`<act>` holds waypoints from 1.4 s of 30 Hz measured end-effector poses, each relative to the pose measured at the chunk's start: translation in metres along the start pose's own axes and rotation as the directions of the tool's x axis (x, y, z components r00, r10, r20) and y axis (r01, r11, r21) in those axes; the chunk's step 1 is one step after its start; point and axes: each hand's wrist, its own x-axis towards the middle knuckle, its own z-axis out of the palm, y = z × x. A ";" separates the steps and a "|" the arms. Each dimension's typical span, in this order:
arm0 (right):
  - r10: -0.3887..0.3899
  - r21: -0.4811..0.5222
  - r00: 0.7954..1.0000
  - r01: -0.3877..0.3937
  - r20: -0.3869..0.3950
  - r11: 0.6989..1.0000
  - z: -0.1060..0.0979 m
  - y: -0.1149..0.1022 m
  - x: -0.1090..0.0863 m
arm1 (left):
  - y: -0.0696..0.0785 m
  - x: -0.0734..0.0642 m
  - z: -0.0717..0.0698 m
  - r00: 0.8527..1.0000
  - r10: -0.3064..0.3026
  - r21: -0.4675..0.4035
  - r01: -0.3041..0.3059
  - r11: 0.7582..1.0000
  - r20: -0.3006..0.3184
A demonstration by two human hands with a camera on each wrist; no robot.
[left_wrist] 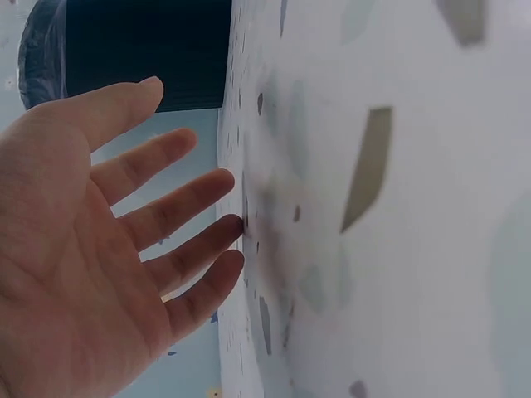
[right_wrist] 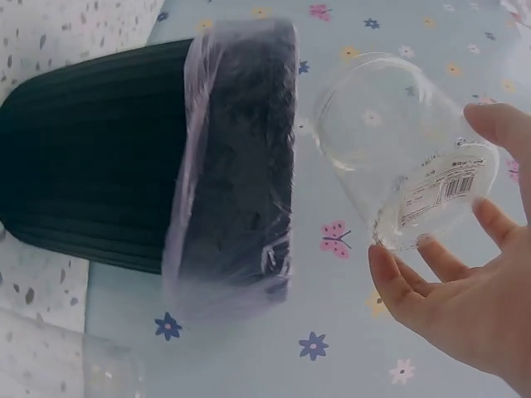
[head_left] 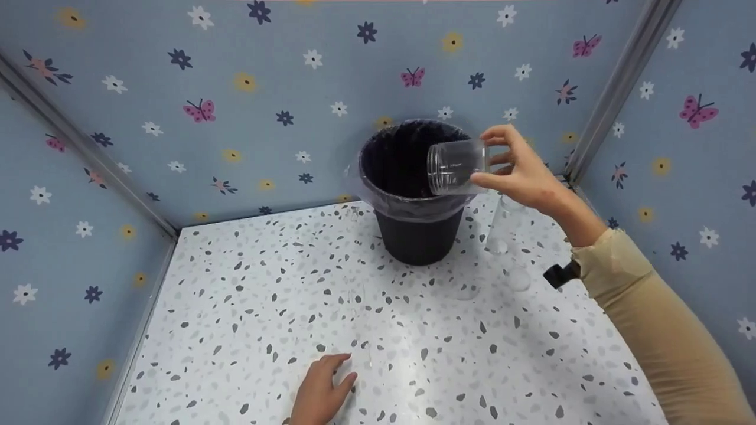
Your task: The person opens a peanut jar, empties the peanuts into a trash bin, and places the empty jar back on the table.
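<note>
Tipped on its side, a clear plastic jar (head_left: 456, 167) is gripped at its base by the fingers and thumb of my right hand (head_left: 520, 171). Its open mouth faces left, over the rim of a black trash bin (head_left: 419, 236) lined with a thin translucent bag (head_left: 407, 206). In the right wrist view, a printed label with a barcode (right_wrist: 458, 186) shows on the jar's base, and the jar looks see-through with nothing inside. My left hand (head_left: 322, 389) is low over the front of the speckled table, palm empty and fingers spread, fingertips close to the surface in the left wrist view.
Right of the bin, another clear container (head_left: 499, 245) lies on the white speckled tabletop (head_left: 266, 307). A clear round disc (head_left: 520, 278) lies in front of it. Blue flowered panels (head_left: 236, 118) stand behind the bin and on both sides.
</note>
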 end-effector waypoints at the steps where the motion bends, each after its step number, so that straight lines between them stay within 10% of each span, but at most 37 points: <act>1: -0.004 0.037 1.000 0.005 -0.013 0.999 0.001 0.003 -0.007 | 0.000 0.000 0.000 1.000 -0.003 -0.002 0.003 1.000 0.005; 12: -0.006 0.386 1.000 0.005 0.001 0.923 0.043 0.038 -0.088 | 0.013 0.007 0.000 1.000 -0.011 0.000 0.011 1.000 -0.023; 22: -0.015 0.449 0.993 -0.040 0.119 0.892 0.089 0.076 -0.115 | 0.042 0.018 -0.004 0.988 0.116 -0.090 -0.125 0.988 -0.106; 29: 0.031 0.427 0.984 -0.104 0.174 0.898 0.118 0.095 -0.132 | 0.069 0.020 -0.003 0.942 0.289 -0.174 -0.318 0.932 -0.170; 42: 0.096 0.519 0.952 -0.241 0.290 0.820 0.149 0.112 -0.151 | 0.086 0.018 0.011 0.877 0.380 -0.152 -0.435 0.887 -0.294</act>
